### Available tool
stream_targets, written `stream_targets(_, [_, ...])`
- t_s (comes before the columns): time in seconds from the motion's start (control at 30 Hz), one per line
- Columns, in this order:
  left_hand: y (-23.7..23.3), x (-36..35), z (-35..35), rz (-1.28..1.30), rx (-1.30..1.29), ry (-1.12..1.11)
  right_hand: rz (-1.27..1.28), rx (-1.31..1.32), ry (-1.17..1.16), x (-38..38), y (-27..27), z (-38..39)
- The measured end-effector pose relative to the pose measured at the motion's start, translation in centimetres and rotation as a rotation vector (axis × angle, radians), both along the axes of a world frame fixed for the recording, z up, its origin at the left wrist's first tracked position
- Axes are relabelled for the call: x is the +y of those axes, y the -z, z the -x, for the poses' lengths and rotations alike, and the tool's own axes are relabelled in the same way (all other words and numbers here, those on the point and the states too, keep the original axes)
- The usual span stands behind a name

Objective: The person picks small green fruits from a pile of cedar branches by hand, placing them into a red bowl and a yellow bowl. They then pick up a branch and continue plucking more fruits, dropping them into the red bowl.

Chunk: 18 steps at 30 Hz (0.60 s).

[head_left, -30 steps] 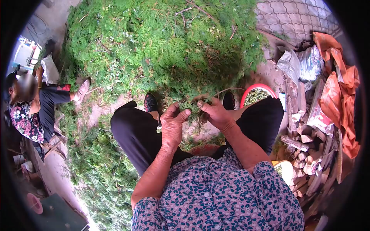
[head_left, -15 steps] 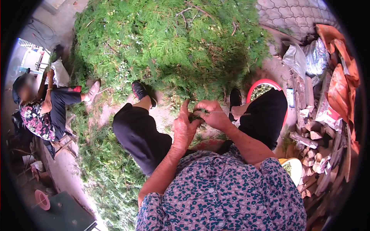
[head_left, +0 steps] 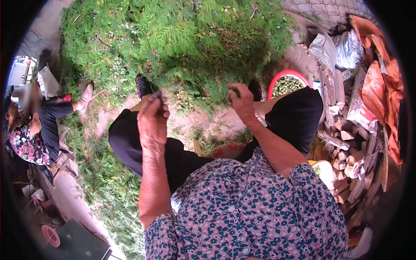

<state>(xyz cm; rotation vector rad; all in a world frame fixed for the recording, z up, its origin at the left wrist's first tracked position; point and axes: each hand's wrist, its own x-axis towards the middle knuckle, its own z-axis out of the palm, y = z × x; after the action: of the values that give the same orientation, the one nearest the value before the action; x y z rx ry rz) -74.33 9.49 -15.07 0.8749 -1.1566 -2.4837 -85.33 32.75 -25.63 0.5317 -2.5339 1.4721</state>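
My left hand (head_left: pixel 153 113) is raised over my left knee, its fingers curled in; something dark shows at the fingertips, too small to name. Out to the right, my right hand (head_left: pixel 243 103) is closed, with a small green sprig (head_left: pixel 236 92) between thumb and fingers. In front of both hands lies a big heap of green evergreen branches (head_left: pixel 173 43) dotted with pale berries. Beside my right knee stands a red-rimmed basin (head_left: pixel 271 86) holding many small green berries.
A yellow-and-white container (head_left: pixel 327 173) with green bits stands by my right hip. Firewood (head_left: pixel 342 156), plastic bags (head_left: pixel 346 50) and an orange sheet (head_left: pixel 381 91) line the right side. On the left another person (head_left: pixel 30 138) sits; loose greenery (head_left: pixel 108 182) covers the floor nearby.
My hands were together around a green sprig; they have moved apart, the left one to the left, the right one up and slightly right. The view has shifted, uncovering more of the berry basin.
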Motion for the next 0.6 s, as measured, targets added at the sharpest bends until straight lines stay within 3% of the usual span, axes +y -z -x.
stream_targets(0.1, [-0.1, -3.3, 2.0, -0.075, 0.051, 0.029, -0.171, -0.199, -0.181, 0.9, 5.3, -2.3])
stream_targets(0.17, [-0.9, -4.9, 3.2, -0.058, 0.006, 0.012, -0.193, -0.249, -0.171, 0.5, 4.4, -2.5])
stream_targets(0.27, [-0.3, -7.5, 5.2, -0.076, -0.024, 0.028, -0.106, -0.14, -0.162, -0.7, 4.1, -0.8])
stream_targets(0.4, [1.5, -11.0, 8.2, -0.092, -0.031, 0.027, -0.186, -0.053, -0.06, -1.6, 5.2, 0.4])
stream_targets(0.43, [1.9, -11.6, 8.5, -0.1, -0.042, 0.021, -0.194, -0.064, -0.067, -0.3, 9.3, 0.4])
stream_targets(0.5, [2.6, -13.1, 9.7, -0.142, 0.003, -0.065, -0.565, -0.323, -0.847, 5.7, 15.6, -5.8])
stream_targets(0.53, [3.0, -13.6, 10.0, -0.143, 0.007, -0.103, -0.74, -0.457, -1.24, 4.9, 15.8, -5.4])
stream_targets(0.57, [3.5, -14.0, 10.1, -0.145, -0.004, -0.11, -0.739, -0.466, -1.25, 3.9, 16.3, -5.3])
stream_targets(0.6, [4.1, -14.4, 10.1, -0.11, -0.023, -0.18, -0.819, -0.52, -1.009, 2.5, 17.0, -5.2])
